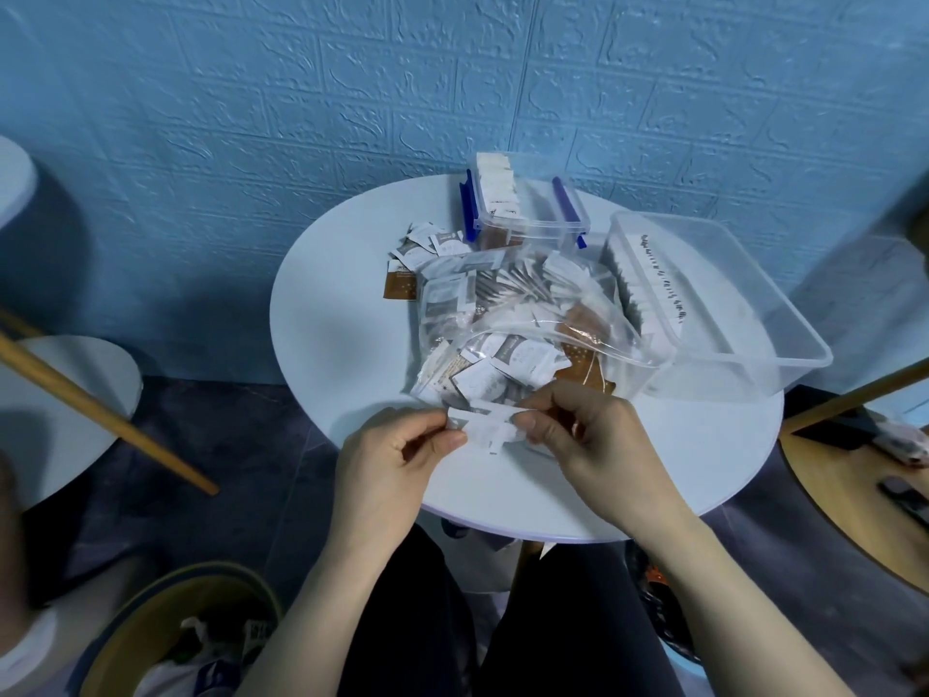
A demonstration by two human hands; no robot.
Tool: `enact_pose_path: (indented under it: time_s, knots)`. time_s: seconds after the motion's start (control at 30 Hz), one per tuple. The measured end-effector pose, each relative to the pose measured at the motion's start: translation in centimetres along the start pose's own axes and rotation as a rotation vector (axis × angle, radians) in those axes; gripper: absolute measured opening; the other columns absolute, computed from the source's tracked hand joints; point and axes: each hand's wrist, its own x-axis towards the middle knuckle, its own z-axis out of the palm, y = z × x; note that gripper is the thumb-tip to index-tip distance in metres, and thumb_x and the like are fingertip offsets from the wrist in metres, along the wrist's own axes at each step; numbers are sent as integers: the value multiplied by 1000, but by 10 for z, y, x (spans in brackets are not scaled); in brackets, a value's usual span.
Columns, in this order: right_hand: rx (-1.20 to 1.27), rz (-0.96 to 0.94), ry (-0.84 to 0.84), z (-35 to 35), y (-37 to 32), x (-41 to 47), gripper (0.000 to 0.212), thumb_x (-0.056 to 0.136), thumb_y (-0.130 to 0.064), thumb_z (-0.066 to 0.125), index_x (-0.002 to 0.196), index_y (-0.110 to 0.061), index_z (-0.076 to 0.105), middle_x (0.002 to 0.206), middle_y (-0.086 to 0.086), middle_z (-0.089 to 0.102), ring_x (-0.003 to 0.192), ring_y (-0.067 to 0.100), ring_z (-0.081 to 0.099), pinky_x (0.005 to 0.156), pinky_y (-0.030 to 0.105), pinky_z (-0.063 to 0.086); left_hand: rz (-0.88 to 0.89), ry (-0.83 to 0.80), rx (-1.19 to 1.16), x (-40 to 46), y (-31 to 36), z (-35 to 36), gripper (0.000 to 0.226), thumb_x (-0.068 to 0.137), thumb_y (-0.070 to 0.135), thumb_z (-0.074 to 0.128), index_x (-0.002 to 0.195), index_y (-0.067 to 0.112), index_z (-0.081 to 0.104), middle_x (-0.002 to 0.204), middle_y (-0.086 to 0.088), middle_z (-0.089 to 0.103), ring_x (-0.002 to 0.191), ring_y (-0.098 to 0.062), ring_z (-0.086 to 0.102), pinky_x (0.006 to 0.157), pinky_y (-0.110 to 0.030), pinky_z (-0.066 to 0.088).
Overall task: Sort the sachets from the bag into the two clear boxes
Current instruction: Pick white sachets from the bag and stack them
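- Up close, a round white table [352,344] stands against a blue embossed wall [251,118], dark floor beneath.
- On it lies a clear bag [523,314] stuffed with sachets; loose sachets [427,244] lie beside it.
- Small clear box [523,203] with blue clips sits at the back, large clear box [729,304] at right.
- Left hand [397,460] and right hand [578,435] both pinch a white sachet [485,425] at the table's near edge, fingers curled.

Round white table [352,344]; blue brick-pattern wall [301,93]; wooden stick [100,410] at left; basket [166,621] on floor.
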Motion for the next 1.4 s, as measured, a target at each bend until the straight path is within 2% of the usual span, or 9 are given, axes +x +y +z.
enact_pose_path:
  time_s: [0.13, 0.23, 0.4, 0.57, 0.73, 0.93, 1.03, 1.23, 1.4]
  knots:
    - [-11, -77, -122, 8, -4, 4, 20, 92, -10, 59, 76, -21, 65, 68, -14, 61, 64, -4, 52, 63, 11, 36, 16, -27, -45, 1, 0, -2, 23, 75, 13, 79, 91, 27, 73, 86, 11, 71, 81, -15, 68, 75, -39, 55]
    - [-33, -8, -49, 3, 1, 15, 13, 93, -22, 59, 95, -18, 71, 88, -12, 67, 78, 2, 59, 73, 27, 47, -46, -36, -75, 1, 0, -2, 24, 74, 15, 80, 87, 34, 71, 80, 11, 73, 73, -11, 68, 70, -29, 55]
    - [-564, 150, 66, 0, 8, 42, 48, 82, -54, 64, 116, -20, 61, 120, 1, 50, 100, 28, 59, 72, 36, 48, -62, -53, -61, 1, 0, -3, 16, 71, 22, 81, 79, 31, 71, 75, 9, 70, 66, -11, 64, 64, -27, 51]
    - [-580, 137, 128, 8, 14, 45, 46, 78, -44, 73, 113, -19, 57, 120, 1, 46, 100, 31, 55, 68, 38, 49, 17, -112, -3, 3, 4, -7, 31, 69, 16, 83, 67, 41, 65, 69, 19, 57, 60, -2, 50, 57, -11, 36]
    - [-163, 183, 263, -2, 12, 31, 13, 83, -22, 70, 87, -23, 58, 83, -6, 66, 78, 27, 66, 68, 44, 52, -35, -123, -78, 0, 3, -8, 21, 67, 15, 84, 73, 30, 70, 70, 15, 63, 61, -1, 53, 60, -12, 41]
    - [-36, 168, 174, -11, -4, 0, 17, 80, -22, 74, 73, -30, 61, 58, -14, 60, 53, 7, 49, 60, 36, 45, 6, -109, -109, 0, 4, -6, 28, 65, 19, 83, 82, 40, 75, 74, 17, 62, 65, -2, 54, 63, -10, 41]
    - [24, 116, 43, 1, -9, -8, 21, 82, -16, 72, 74, -33, 64, 67, -16, 62, 60, 4, 51, 62, 30, 44, -13, -103, -149, -1, 5, -5, 42, 61, 28, 78, 99, 45, 72, 77, 17, 63, 69, -3, 58, 68, -11, 44]
    - [10, 42, 11, 1, -4, 3, 15, 88, -15, 66, 84, -29, 71, 82, -19, 67, 75, 5, 62, 72, 35, 51, 60, -112, -37, 1, 5, -8, 23, 67, 26, 79, 87, 37, 73, 82, 17, 61, 71, -5, 57, 64, -12, 41]
    - [-477, 75, 149, -11, 13, 38, 27, 88, -36, 64, 111, -24, 67, 117, -4, 58, 99, 26, 60, 68, 31, 43, 42, -109, -42, 1, 5, -6, 19, 67, 29, 79, 85, 32, 74, 83, 15, 60, 68, -6, 55, 63, -12, 40]
